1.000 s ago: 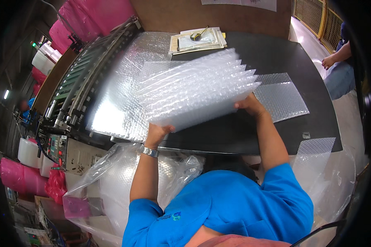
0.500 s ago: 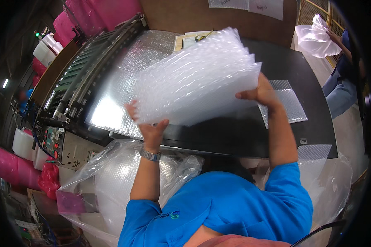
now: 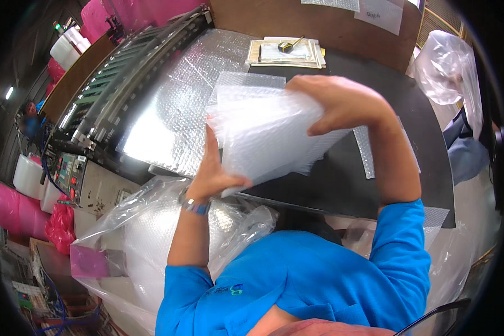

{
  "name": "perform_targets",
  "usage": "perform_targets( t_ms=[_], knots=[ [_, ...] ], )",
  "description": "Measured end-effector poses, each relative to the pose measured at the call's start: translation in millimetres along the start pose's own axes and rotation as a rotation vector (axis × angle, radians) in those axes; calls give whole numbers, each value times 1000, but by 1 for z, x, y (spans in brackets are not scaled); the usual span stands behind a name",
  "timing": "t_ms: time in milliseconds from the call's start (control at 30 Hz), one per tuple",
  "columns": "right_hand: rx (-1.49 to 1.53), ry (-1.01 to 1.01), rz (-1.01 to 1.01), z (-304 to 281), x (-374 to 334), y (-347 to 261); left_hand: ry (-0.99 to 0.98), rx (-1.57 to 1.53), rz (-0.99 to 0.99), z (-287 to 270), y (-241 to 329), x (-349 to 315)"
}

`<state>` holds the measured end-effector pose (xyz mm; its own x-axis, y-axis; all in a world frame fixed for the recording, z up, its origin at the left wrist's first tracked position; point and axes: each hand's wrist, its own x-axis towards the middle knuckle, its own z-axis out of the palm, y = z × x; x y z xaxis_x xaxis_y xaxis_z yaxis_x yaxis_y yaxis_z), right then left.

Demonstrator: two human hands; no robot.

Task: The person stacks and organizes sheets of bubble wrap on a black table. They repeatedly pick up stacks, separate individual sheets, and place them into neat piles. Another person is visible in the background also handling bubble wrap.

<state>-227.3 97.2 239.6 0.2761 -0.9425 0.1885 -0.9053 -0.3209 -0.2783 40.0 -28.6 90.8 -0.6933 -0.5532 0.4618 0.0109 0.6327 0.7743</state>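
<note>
A stack of bubble wrap sheets (image 3: 269, 134) is held over the black table between my two hands. My left hand (image 3: 213, 168) grips its left edge, thumb across the near side and fingers round the far side. At the upper right corner, my right hand (image 3: 336, 103) is closed over the sheets, thumb on the near face. The stack is tilted and somewhat fanned. Another bubble wrap piece (image 3: 252, 80) shows just behind it. To the right, under my right forearm, more bubble wrap sheets (image 3: 365, 151) lie on the table, partly hidden.
A machine with rollers (image 3: 123, 73) stands at the left, bubble wrap sheeting (image 3: 173, 106) spread before it. A tape measure (image 3: 285, 47) rests on papers (image 3: 257, 53) at the back. A large clear bag (image 3: 157, 235) sits below the table edge. Another person handles clear plastic (image 3: 445, 67) at right.
The stack has turned and come lower and nearer, uncovering the papers and tape measure. My right hand has shifted from its right edge to over its upper corner.
</note>
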Motion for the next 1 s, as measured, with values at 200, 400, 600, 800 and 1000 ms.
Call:
perform_targets(
  t_ms=[200, 400, 600, 800, 1000],
  knots=[
    [-147, -100, 118, 0, 13, -12, 95, -240, -181, 33, -25, 22],
    [-234, 526, -139, -19, -11, -8, 206, -371, -45, 16, 2, 13],
    [1256, 769, 127, 118, -25, 122, 103, -379, -169, 35, -35, 2],
    [1398, 658, 335, 163, -2, 102, 295, -307, -173, 36, -29, -1],
    [946, 706, 362, 176, -3, 112, 578, 159, -27, 15, -33, -15]
  ],
)
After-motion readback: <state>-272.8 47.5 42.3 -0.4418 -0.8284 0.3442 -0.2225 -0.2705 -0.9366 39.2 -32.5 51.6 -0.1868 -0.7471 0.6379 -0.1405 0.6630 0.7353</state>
